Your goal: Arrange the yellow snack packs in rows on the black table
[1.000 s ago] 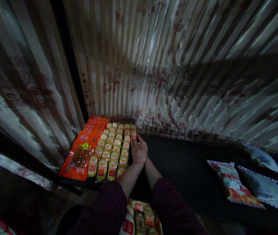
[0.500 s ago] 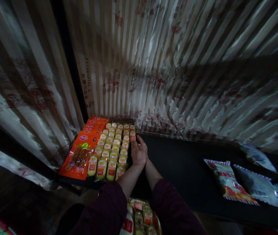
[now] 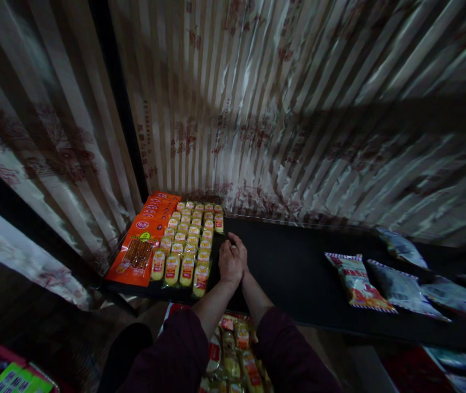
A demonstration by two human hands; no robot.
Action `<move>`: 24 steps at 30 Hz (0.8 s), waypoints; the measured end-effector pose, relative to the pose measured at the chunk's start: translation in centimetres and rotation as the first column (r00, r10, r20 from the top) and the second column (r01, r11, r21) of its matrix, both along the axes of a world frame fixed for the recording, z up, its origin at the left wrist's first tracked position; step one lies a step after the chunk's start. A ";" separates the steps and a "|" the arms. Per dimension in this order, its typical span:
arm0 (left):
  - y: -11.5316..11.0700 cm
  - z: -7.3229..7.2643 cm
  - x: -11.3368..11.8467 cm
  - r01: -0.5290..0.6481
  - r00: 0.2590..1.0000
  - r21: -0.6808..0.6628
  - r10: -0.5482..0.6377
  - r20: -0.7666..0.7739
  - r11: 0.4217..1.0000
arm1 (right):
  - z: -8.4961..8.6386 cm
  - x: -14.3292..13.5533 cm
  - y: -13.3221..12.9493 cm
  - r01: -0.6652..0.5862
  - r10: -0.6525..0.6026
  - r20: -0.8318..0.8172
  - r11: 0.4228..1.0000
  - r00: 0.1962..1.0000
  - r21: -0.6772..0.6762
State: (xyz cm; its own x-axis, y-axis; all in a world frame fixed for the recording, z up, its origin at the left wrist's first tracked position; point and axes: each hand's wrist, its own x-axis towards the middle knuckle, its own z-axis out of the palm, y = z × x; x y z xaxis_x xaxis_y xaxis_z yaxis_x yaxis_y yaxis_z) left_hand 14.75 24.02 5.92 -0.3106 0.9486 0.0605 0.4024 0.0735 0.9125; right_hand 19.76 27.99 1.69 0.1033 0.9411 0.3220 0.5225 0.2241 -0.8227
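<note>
My left hand [image 3: 230,265] and my right hand [image 3: 241,252] are pressed together over the black shelf [image 3: 282,262]. The left one lies in front and covers much of the right. Both sets of fingers look closed; whatever they might hold is hidden. Just to their left are rows of small wrapped yellow cakes [image 3: 172,268], laid side by side with red and white labels. The nearest wrapped cake [image 3: 218,222] stands at the back right of these rows, a little beyond my fingertips and apart from them. More wrapped cakes [image 3: 230,363] fill a container below my forearms.
Orange snack packets [image 3: 134,254] overlap along the shelf's left end. On the right lie a red and white snack bag [image 3: 359,281] and several pale bags [image 3: 405,289]. A striped, crinkled sheet [image 3: 257,125] hangs behind, beside a dark post [image 3: 120,98]. Green packages [image 3: 15,379] show lower left.
My hands have drawn back slightly from the rear right wrapped cake, which now stands free of them. A cake at the front right of the rows shows more fully. The view has shifted right.
</note>
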 end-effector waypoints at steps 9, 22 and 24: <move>-5.3 0.4 -1.1 0.082 0.996 -0.081 -0.078 0.050 0.993 | 0.5 -0.1 -5.4 -0.025 0.022 -0.063 0.998 0.998 -0.052; -12.3 2.4 -3.9 0.146 0.988 -0.114 -0.139 0.063 0.983 | 1.7 -1.9 -12.0 -0.053 0.024 -0.221 0.990 0.975 -0.128; -12.9 2.7 -4.3 0.164 0.985 -0.107 -0.157 0.072 0.981 | 1.8 -2.0 -12.6 -0.036 0.005 -0.239 0.992 0.971 -0.123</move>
